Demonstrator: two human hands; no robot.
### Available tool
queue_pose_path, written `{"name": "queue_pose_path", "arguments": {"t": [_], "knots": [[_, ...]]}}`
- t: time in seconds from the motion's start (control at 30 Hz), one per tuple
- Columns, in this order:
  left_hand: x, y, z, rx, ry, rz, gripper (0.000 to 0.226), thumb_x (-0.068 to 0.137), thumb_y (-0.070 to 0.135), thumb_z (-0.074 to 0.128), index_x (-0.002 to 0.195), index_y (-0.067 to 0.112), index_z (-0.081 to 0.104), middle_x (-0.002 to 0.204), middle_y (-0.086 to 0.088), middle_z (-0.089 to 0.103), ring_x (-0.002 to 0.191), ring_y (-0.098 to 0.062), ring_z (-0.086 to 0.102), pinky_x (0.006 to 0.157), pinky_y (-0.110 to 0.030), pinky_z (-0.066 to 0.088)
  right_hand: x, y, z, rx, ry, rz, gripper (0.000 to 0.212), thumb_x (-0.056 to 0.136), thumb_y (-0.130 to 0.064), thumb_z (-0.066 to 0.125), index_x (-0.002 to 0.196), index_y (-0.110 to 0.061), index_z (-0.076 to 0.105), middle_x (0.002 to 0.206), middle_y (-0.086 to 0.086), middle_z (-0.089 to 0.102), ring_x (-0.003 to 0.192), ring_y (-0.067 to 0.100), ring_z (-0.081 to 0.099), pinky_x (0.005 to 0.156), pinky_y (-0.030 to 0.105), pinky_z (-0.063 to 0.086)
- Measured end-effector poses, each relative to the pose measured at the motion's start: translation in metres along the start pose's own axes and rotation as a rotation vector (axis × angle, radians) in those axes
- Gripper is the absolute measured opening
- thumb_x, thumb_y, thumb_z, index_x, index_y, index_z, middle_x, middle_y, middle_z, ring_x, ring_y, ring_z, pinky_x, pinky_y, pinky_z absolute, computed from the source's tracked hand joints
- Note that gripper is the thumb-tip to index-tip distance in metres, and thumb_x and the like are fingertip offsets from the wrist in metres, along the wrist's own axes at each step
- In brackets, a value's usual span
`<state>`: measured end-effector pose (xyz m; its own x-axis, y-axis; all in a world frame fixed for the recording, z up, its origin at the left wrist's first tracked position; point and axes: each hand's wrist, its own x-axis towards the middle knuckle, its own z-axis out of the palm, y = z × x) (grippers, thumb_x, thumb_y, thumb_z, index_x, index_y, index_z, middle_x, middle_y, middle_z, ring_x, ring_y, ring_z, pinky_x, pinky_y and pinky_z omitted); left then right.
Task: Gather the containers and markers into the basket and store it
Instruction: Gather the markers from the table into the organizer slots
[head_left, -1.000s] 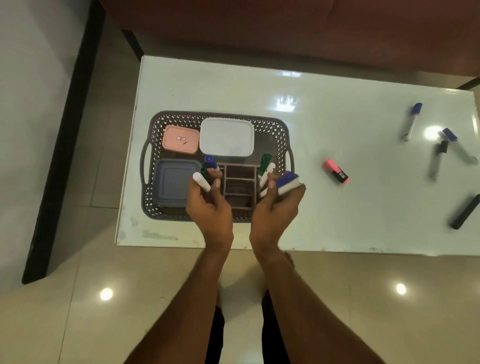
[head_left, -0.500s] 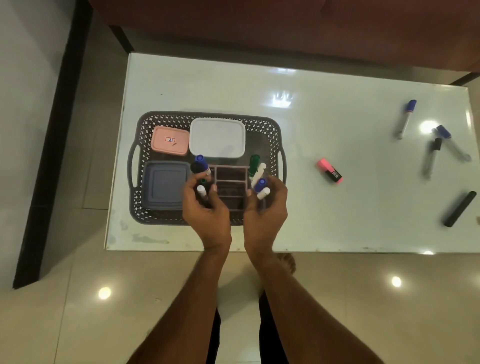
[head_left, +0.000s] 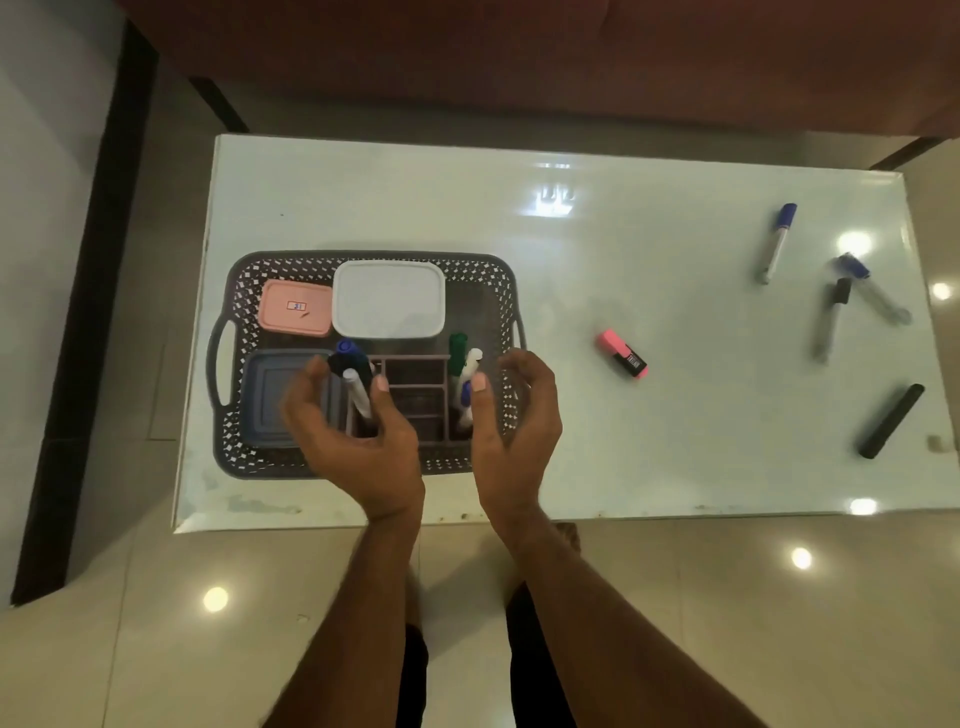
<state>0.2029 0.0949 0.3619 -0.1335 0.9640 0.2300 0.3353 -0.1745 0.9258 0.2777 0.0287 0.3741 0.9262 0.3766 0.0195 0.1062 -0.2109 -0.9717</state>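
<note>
markers (head_left: 358, 395) stand in basket (head_left: 234, 415) between both loose, empty hands.

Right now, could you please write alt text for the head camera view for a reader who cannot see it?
Two open hands, left and right, hover over a dark basket on a white table, holding nothing. The basket holds pink, white and blue containers and an organizer with upright markers. A pink highlighter and four markers lie loose to the right.

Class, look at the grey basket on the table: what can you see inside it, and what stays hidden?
Inside the basket: pink container, white container, blue container, and a divided organizer holding upright markers. Lids hide the containers' contents.
</note>
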Motion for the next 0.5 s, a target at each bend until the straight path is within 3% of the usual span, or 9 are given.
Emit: {"name": "queue_pose_path", "arguments": {"t": [0.07, 0.13, 0.27, 0.33, 0.4, 0.47, 0.5], "knots": [[0.001, 0.013, 0.009, -0.018, 0.029, 0.041, 0.045, 0.090, 0.004, 0.074, 0.128, -0.010, 0.055, 0.128, -0.022, 0.061, 0.125, -0.029, 0.059, 0.108, -0.048, 0.050, 0.014, -0.001, -0.010, 0.016, 0.033, -0.005, 0.032, 0.094, -0.020, 0.069, 0.122, -0.005, 0.061, 0.118, 0.004, 0.068, 0.113, 0.015, 0.065, 0.095, 0.014, 0.051], [-0.001, 0.027, 0.022, -0.050, 0.026, 0.075, 0.044, 0.090, 0.002, 0.073, 0.128, -0.009, 0.055, 0.127, -0.023, 0.061, 0.123, -0.030, 0.059, 0.107, -0.043, 0.050, 0.030, 0.002, -0.025, 0.005, 0.068, -0.023, 0.030, 0.095, -0.019, 0.069, 0.120, -0.005, 0.062, 0.117, 0.005, 0.069, 0.114, 0.019, 0.066, 0.099, 0.023, 0.053], [-0.016, 0.054, 0.064, -0.101, -0.055, 0.163, 0.040, 0.089, -0.006, 0.071, 0.126, -0.009, 0.055, 0.122, -0.027, 0.061, 0.120, -0.040, 0.059, 0.106, -0.052, 0.050, 0.063, 0.014, -0.061, -0.059, 0.136, -0.027, 0.029, 0.095, -0.024, 0.069, 0.119, -0.007, 0.065, 0.115, 0.002, 0.070, 0.114, 0.019, 0.067, 0.103, 0.041, 0.055], [-0.033, 0.071, 0.090, -0.132, -0.113, 0.184, 0.039, 0.088, -0.009, 0.070, 0.123, -0.014, 0.055, 0.120, -0.029, 0.061, 0.118, -0.041, 0.059, 0.104, -0.044, 0.051, 0.080, 0.018, -0.083, -0.086, 0.176, -0.023, 0.029, 0.095, -0.025, 0.068, 0.118, -0.008, 0.065, 0.115, 0.001, 0.070, 0.112, 0.018, 0.066, 0.101, 0.040, 0.055], [-0.049, 0.083, 0.111, -0.140, -0.176, 0.176, 0.039, 0.088, -0.008, 0.071, 0.123, -0.015, 0.056, 0.121, -0.028, 0.061, 0.119, -0.039, 0.060, 0.103, -0.038, 0.052, 0.095, 0.019, -0.101, -0.092, 0.201, -0.004, 0.026, 0.094, -0.020, 0.069, 0.118, -0.008, 0.065, 0.114, 0.001, 0.070, 0.111, 0.016, 0.066, 0.097, 0.029, 0.053], [-0.072, 0.096, 0.138, -0.135, -0.237, 0.180, 0.039, 0.089, -0.004, 0.072, 0.124, -0.010, 0.057, 0.123, -0.024, 0.062, 0.120, -0.035, 0.060, 0.104, -0.046, 0.052, 0.112, 0.025, -0.126, -0.085, 0.229, 0.022, 0.026, 0.094, -0.016, 0.069, 0.118, -0.007, 0.065, 0.114, 0.003, 0.069, 0.113, 0.016, 0.065, 0.098, 0.024, 0.050], [-0.077, 0.098, 0.145, -0.124, -0.251, 0.180, 0.038, 0.089, -0.004, 0.072, 0.124, -0.008, 0.058, 0.124, -0.021, 0.064, 0.120, -0.032, 0.061, 0.105, -0.049, 0.051, 0.115, 0.025, -0.130, -0.089, 0.229, 0.023, 0.026, 0.094, -0.017, 0.068, 0.118, -0.007, 0.064, 0.115, 0.003, 0.069, 0.115, 0.018, 0.065, 0.100, 0.028, 0.051]]}}
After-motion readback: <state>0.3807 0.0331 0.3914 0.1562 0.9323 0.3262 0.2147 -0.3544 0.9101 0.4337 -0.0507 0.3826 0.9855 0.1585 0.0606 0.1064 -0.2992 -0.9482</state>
